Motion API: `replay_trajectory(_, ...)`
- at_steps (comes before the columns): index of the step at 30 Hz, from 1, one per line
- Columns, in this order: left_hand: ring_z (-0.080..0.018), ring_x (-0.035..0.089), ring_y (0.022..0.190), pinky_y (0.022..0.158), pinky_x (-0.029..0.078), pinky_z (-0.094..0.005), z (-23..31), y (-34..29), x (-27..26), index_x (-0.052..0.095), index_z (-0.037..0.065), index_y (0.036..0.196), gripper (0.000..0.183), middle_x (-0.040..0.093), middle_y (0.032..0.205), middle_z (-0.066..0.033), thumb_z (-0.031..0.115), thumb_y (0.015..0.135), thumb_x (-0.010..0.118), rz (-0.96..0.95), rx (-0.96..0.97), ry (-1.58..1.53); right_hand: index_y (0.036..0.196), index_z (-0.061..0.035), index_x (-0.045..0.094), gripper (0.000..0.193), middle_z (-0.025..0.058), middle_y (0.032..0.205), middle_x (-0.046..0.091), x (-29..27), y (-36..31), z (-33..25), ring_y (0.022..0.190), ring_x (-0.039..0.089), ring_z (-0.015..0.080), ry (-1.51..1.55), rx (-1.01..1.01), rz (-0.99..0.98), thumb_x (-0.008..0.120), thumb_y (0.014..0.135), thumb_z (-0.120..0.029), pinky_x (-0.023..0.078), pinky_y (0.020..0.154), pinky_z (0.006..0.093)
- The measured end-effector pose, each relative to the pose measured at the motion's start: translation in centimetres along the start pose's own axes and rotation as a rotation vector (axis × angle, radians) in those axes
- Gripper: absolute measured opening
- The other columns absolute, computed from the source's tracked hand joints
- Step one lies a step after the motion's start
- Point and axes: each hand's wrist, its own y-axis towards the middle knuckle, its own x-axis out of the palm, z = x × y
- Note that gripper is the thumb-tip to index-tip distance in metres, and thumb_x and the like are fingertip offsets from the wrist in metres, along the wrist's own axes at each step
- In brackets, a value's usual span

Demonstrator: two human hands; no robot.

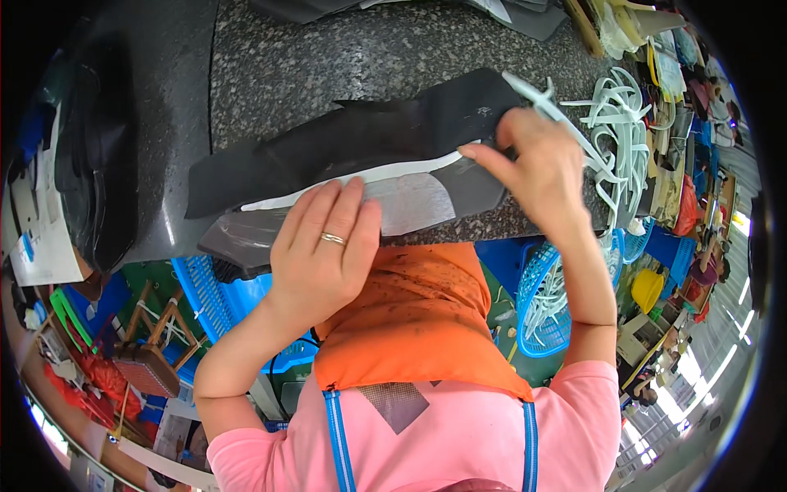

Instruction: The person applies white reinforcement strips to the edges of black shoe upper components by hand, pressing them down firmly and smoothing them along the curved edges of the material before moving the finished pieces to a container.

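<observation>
A long black sheet piece (352, 139) lies across the granite tabletop. Along its near side runs a narrow white strip (373, 174), beside a grey piece with a shiny film patch (410, 205). My left hand (324, 242), wearing a ring, rests with fingers stretched flat on the grey piece and the strip. At the strip's right end, my right hand (541, 168) has its fingers curled and its thumb reaching toward the strip tip. What those fingers hold is hidden. A pale strip (529, 92) passes behind that hand toward a tangle of pale strips (619, 139).
Stacked black sheets (98, 164) are at the left, and more dark pieces (525, 20) lie at the far edge. Below the table on the right hangs a blue basket (545, 316) with pale strips; another blue basket (205, 299) is at lower left. An orange apron (426, 320) covers my lap.
</observation>
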Motion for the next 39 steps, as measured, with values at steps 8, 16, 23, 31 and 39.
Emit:
replay_trajectory(8,-0.0298,0.057,0.115,0.097,0.042,-0.0443,2.0,0.7,-0.8,0.069,0.005,0.103,0.027,0.068,0.118,-0.0069,0.009,0.077,0.074,-0.03,-0.28,-0.167,0.131,-0.0029,0.056,0.067,0.0161,0.125,0.06,-1.0,4.3,-8.3,0.116,0.057,0.0325,0.122,-0.447,0.099,0.08,0.075,-0.031,0.035,0.113,0.0472)
replay_trajectory(16,-0.0315,0.059,0.111,0.098,0.041,-0.0445,0.2,-6.8,0.5,0.072,0.008,0.106,0.027,0.068,0.118,-0.0101,0.009,0.079,0.071,0.177,-0.272,0.196,0.093,-0.0033,0.067,0.021,0.011,0.091,0.063,0.8,4.3,-9.8,0.081,0.064,0.0287,0.42,-0.694,-0.012,0.07,0.077,-0.017,0.048,0.075,0.0394)
replay_trajectory(23,-0.0348,0.062,0.103,0.083,0.05,-0.0464,-0.8,-7.4,-1.0,0.066,0.008,0.11,0.045,0.054,0.135,-0.0215,0.002,0.067,0.077,0.184,-0.367,0.036,0.102,0.0055,0.07,0.033,0.0166,0.115,0.066,2.2,0.5,-8.5,0.101,0.067,0.0299,0.38,-0.949,-0.036,0.067,0.074,-0.011,0.058,0.091,0.0375)
replay_trajectory(31,-0.0251,0.067,0.101,0.081,0.057,-0.0348,-3.7,-5.5,-5.5,0.068,0.005,0.111,0.041,0.059,0.135,-0.0164,-0.001,0.07,0.071,-0.021,-0.195,-0.189,0.09,0.0015,0.07,0.024,0.0157,0.12,0.066,1.7,2.1,-9.3,0.101,0.063,0.0226,0.285,-1.003,-0.148,0.063,0.074,-0.015,0.057,0.086,0.0305)
replay_trajectory(39,-0.0381,0.036,0.143,0.116,0.025,-0.0603,-4.1,-6.4,-9.3,0.062,0.012,0.134,0.072,0.043,0.153,-0.0154,0.013,0.065,0.079,-0.439,-0.41,0.443,0.092,-0.0011,0.065,0.023,0.0139,0.124,0.066,1.7,1.3,-9.4,0.1,0.059,0.0206,0.248,-0.887,-0.17,0.062,0.076,-0.017,0.051,0.088,0.0324)
